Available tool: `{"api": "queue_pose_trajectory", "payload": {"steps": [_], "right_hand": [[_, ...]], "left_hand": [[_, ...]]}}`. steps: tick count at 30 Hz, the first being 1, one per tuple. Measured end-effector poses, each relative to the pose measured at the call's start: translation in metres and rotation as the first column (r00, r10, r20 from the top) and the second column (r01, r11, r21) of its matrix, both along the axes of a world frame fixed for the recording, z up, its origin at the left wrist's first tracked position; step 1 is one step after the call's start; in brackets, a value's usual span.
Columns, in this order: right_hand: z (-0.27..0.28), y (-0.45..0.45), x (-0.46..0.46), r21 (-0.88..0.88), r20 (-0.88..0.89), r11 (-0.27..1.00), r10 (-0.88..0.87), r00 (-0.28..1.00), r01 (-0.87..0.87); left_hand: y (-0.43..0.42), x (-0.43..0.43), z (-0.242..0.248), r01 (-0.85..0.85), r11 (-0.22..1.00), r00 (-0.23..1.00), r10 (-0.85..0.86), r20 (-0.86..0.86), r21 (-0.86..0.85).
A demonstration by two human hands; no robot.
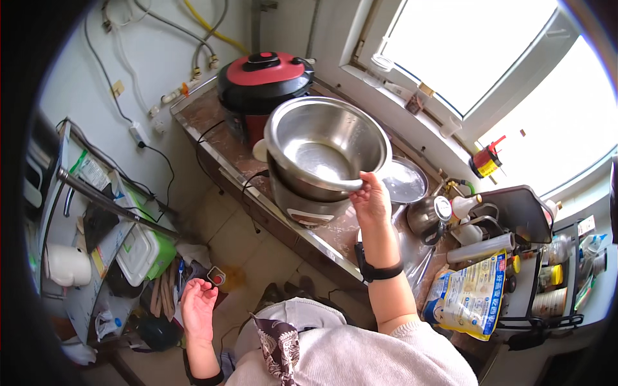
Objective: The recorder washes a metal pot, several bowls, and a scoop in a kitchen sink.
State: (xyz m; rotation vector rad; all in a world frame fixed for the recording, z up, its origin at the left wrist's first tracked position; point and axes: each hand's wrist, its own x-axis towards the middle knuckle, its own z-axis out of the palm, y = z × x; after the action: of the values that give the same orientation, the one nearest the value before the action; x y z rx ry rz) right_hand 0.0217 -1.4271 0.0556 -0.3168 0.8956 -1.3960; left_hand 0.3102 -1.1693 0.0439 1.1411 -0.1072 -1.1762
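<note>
My right hand (pixel 372 200) grips the thick rim of a stainless steel basin (pixel 321 157), thumb and fingers pinched at its near right edge. The basin tilts slightly and nothing shows inside it. Directly under it stands a silver rice cooker (pixel 309 214) with a dark rim. From this view I cannot tell whether the basin rests on the cooker or is held just above it. Over the floor at the lower left, my left hand (pixel 199 306) holds nothing, its fingers loosely curled and apart. Each wrist wears a black band.
Behind the basin stands a red and black pressure cooker (pixel 263 79). A round metal lid (pixel 403 181) and a steel kettle (pixel 427 219) are to the right on the brown countertop (pixel 198 111). A printed food bag (pixel 468 296) lies nearer me. Cluttered shelves (pixel 101 270) stand at left.
</note>
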Motion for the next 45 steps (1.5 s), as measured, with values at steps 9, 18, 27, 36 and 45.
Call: {"api": "queue_pose_trajectory", "payload": {"steps": [9,18,27,36,45], "right_hand": [[-0.009,0.021,-0.048,0.011,-0.037,0.888,0.459,0.888,-0.459],[-0.080,-0.013,-0.189,0.247,-0.459,0.955,-0.031,0.888,0.161],[-0.160,-0.072,-0.200,0.552,-0.353,0.801,-0.029,0.935,0.233],[-0.080,-0.043,-0.188,-0.052,-0.507,0.890,-0.414,0.756,0.453],[0.018,-0.039,-0.134,-0.763,-0.481,0.582,-0.802,0.354,0.281]], "left_hand": [[-0.035,-0.025,-0.011,0.101,0.994,0.994,-0.103,0.048,0.038],[-0.057,-0.044,-0.006,0.126,0.990,0.991,-0.129,0.046,0.064],[-0.060,-0.052,0.008,0.138,0.988,0.984,-0.145,0.101,0.072],[-0.057,-0.055,0.011,0.137,0.989,0.983,-0.143,0.117,0.064],[-0.064,-0.065,0.006,0.237,0.971,0.969,-0.236,0.077,-0.009]]}}
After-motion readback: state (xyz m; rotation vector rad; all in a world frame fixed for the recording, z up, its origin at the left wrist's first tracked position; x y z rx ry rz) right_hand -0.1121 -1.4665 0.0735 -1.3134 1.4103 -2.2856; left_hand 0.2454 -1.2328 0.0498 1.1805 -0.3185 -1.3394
